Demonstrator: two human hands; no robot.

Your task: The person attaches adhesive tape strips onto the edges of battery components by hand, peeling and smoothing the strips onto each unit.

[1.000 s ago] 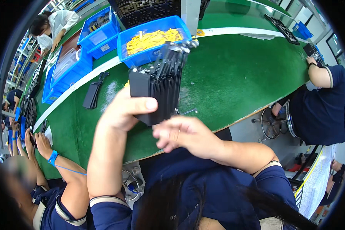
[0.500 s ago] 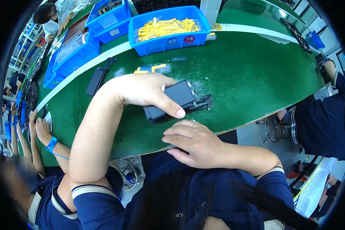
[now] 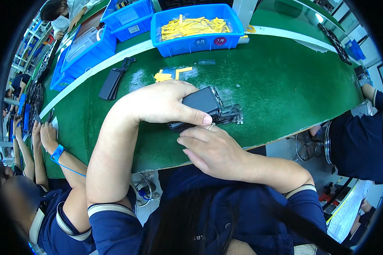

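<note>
A stack of flat black rectangular pieces that look like phone batteries (image 3: 200, 100), with thin connector strips at the right end, is in the middle of the green bench. My left hand (image 3: 168, 101) wraps over the stack from the left, its thumb along the near side and its other fingers hidden behind. Close to the stack's near edge is my right hand (image 3: 215, 149), fingers bent and slightly apart, with nothing visible in them. A ring (image 3: 211, 126) is on one of its fingers. Whether its fingertips touch the stack I cannot tell.
Beyond the hands, yellow strips (image 3: 164, 76) lie on the green bench (image 3: 281, 93). More black pieces (image 3: 111, 83) rest at the left. A blue bin (image 3: 198, 47) of yellow strips stands at the back, other blue bins (image 3: 89, 55) at left. Co-workers sit on both sides.
The stack in my left hand has shifted slightly right, its connector strips looking more spread. My right hand has moved up against or very near the stack. The whole view has shifted a little.
</note>
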